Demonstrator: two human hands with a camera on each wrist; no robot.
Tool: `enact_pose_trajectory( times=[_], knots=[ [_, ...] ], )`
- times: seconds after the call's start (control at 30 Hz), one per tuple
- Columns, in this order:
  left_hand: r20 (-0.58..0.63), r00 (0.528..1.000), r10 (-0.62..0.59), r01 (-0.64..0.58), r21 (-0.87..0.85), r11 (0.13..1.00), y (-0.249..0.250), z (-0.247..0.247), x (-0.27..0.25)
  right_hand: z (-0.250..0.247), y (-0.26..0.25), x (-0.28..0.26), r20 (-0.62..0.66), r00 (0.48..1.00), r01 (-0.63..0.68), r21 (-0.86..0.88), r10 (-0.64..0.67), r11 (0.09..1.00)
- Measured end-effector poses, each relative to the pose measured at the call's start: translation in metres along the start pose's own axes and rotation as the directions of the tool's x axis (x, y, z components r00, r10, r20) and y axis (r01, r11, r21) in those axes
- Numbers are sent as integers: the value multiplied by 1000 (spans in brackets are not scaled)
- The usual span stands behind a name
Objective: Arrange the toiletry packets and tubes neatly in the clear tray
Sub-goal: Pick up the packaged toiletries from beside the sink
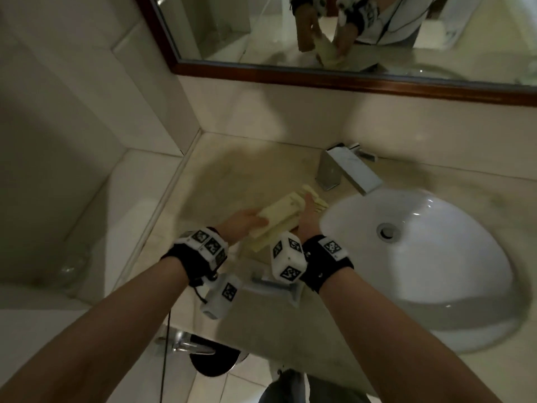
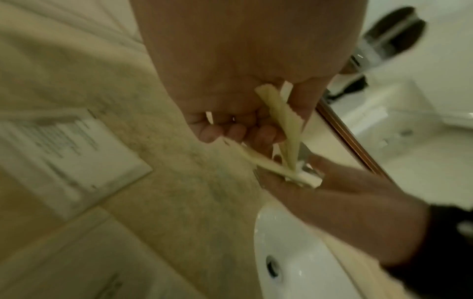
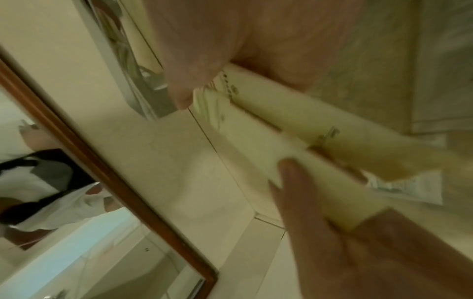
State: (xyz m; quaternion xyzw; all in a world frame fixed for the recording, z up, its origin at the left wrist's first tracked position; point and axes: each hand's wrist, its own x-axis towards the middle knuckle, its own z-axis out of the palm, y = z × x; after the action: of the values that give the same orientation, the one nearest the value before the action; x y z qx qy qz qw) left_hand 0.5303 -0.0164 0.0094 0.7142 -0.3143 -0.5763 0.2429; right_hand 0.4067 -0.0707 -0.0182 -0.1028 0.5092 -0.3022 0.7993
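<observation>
A stack of cream toiletry packets (image 1: 283,212) is held above the counter, left of the sink. My left hand (image 1: 252,221) grips its near end, fingers curled round the packets (image 2: 284,121). At the far end my right hand (image 1: 311,210) holds the stack, thumb (image 3: 179,91) over the packets (image 3: 281,129). The right hand (image 2: 332,192) meets the packet ends in the left wrist view. A white printed tube or packet (image 3: 404,186) shows behind the stack. Something clear-walled, probably the tray (image 1: 271,285), lies on the counter under my wrists, partly hidden.
A white basin (image 1: 421,266) fills the counter's right side, with a chrome tap (image 1: 345,173) behind it. A printed white card (image 2: 64,153) lies on the beige counter (image 1: 232,175) to the left. The mirror (image 1: 348,30) runs along the back wall.
</observation>
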Motion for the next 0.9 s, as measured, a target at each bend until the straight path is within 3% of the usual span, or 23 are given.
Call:
enact_pose_trajectory(
  times=[0.1, 0.2, 0.23, 0.33, 0.4, 0.47, 0.57, 0.67, 0.8, 0.9],
  knots=[
    [138, 990, -19, -9, 200, 980, 3, 22, -29, -20, 3, -29, 37, 999, 37, 24, -37, 999],
    [241, 970, -30, -66, 383, 922, 12, 54, -47, -54, 1, -59, -22, 998, 59, 170, -56, 984],
    [282, 959, -31, -120, 502, 857, 17, 67, -53, -67, -2, -68, -44, 996, 86, 209, -78, 974],
    [348, 937, 25, -305, 783, 542, 35, 114, -63, -110, -21, -96, -84, 985, 168, 289, -150, 943],
    [446, 890, 94, -437, 776, 455, 50, 158, -71, -143, -38, -115, -121, 970, 238, 333, -209, 913],
    [570, 812, 127, -575, 741, 348, 67, 206, -82, -179, -55, -133, -174, 951, 304, 389, -255, 870],
    [648, 752, 123, -659, 728, 190, 88, 269, -85, -234, -84, -151, -270, 919, 382, 430, -287, 818],
    [645, 747, 158, -663, 740, 115, 107, 325, -84, -286, -113, -169, -313, 909, 391, 408, -276, 825],
    [639, 747, 183, -664, 726, 178, 131, 407, -81, -358, -156, -181, -446, 836, 443, 203, -320, 873],
    [562, 807, 181, -589, 789, 176, 143, 471, -55, -431, -193, -177, -473, 839, 380, 152, -270, 913]
  ],
)
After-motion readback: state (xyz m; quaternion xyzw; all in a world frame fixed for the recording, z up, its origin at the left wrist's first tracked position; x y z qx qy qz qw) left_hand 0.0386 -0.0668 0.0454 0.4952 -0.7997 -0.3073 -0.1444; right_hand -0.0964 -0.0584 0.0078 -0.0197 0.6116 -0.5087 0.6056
